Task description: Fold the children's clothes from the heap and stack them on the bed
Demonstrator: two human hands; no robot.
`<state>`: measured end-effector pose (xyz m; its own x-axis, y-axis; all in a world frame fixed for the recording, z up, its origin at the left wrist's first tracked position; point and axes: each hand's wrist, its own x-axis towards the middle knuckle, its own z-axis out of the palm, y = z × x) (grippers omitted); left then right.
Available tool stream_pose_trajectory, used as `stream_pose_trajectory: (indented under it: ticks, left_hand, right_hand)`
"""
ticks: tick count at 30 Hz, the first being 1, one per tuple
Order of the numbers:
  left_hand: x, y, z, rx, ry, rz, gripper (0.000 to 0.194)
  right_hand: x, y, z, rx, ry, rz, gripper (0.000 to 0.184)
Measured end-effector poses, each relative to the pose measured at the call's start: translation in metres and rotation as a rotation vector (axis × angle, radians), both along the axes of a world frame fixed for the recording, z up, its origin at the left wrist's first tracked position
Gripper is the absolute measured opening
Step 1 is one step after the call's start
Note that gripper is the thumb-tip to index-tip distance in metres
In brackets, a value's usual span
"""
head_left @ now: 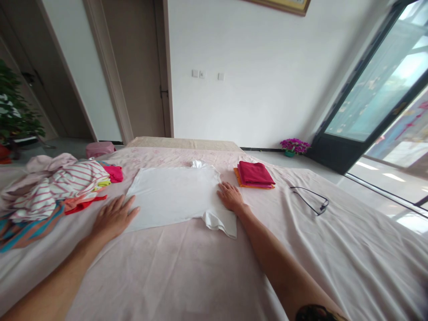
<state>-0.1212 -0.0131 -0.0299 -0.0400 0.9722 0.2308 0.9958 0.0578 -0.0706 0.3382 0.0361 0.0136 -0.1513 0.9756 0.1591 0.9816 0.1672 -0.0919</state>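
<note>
Your R forearm point(277, 254), w/ a dark patterned item point(314, 313) at the bottom edge, and your L forearm point(50, 276) reach over the pale pink sheet point(160, 272); that sheet is loose and creased, so a hard sweep could drag it and prob. skew everything on it. Next, the near sleeve point(217, 223) of the white tee point(174, 196) lies rumpled; pressed as is, it'd likely set a crease. Your L hand point(115, 216) is palm down at the tee's L end, fingers spread, grip apart, nothing pinched; it covers part of that edge, so a crooked hem there could go unnoticed. Specs point(323, 207) lie unfolded on the sheet to the R of your R forearm; a wide elbow swing might knock or bend them. Your R hand point(230, 196) rests flat on the tee's R end, grip also apart; uneven push btwn the two hands could pull the cloth off square. Over L, the loose clothes pile point(63, 183) slumps nr your L hand, and a stray piece could get caught up. Just past your R hand sits the folded stack point(256, 174), red on top: a fingertip nudge could tip it askew. Farther out, the far sleeve point(199, 164) is bunched too, easy to miss.
</note>
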Motion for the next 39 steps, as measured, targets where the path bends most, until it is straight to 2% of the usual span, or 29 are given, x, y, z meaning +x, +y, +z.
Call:
stream_pose_trajectory:
  ticks: [12, 19, 30, 39]
  left_hand:
    - [-0.004, -0.003, -0.002, 0.047, -0.006, -0.008, 0.062]
    - [-0.008, 0.000, -0.007, 0.055, -0.015, -0.025, 0.064]
    - [-0.007, 0.000, -0.008, 0.079, 0.000, -0.025, 0.064]
    - [-0.008, 0.002, -0.004, 0.061, -0.021, -0.042, 0.061]
  right_hand:
    - [0.004, -0.005, -0.002, 0.021, 0.024, -0.046, 0.048]
    - [0.017, -0.006, -0.007, 0.018, 0.027, -0.142, 0.048]
    - [0.025, -0.009, -0.002, 0.041, 0.030, -0.275, 0.043]
    - [0.027, -0.008, -0.002, 0.071, 0.104, -0.230, 0.046]
